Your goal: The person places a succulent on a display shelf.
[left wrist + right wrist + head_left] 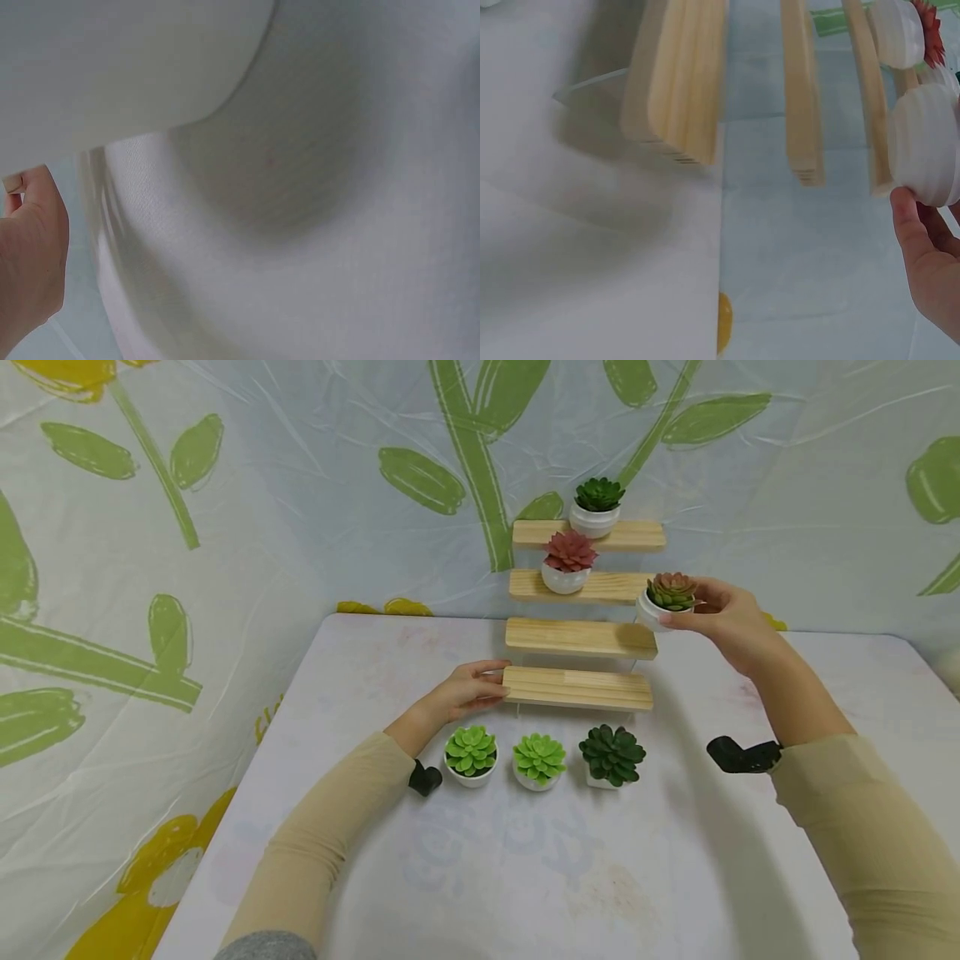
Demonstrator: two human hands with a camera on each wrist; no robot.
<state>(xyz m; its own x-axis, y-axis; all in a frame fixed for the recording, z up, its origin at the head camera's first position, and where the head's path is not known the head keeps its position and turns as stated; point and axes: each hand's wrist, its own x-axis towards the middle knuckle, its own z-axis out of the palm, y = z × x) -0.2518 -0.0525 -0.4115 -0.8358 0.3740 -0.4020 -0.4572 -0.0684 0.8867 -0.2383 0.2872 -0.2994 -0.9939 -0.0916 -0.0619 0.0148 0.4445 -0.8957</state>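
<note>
My right hand [723, 614] pinches a white pot with a reddish-green artificial succulent [670, 596] at the right end of the tiered wooden stand [577, 637]. In the right wrist view this white pot [924, 146] is beside the end of an upper shelf; whether it touches the wood I cannot tell. My left hand [470, 691] holds the left end of the lowest shelf [577, 687] with its fingers. A red succulent [568, 562] sits on the second shelf from the top, and a dark green one [597, 508] stands on the top shelf.
On the white table [525, 893] in front of the stand are two bright green succulents, one on the left [471, 755] and one in the middle [538, 761], and a dark green succulent [611, 756]. A leaf-patterned sheet [300, 527] hangs behind the table.
</note>
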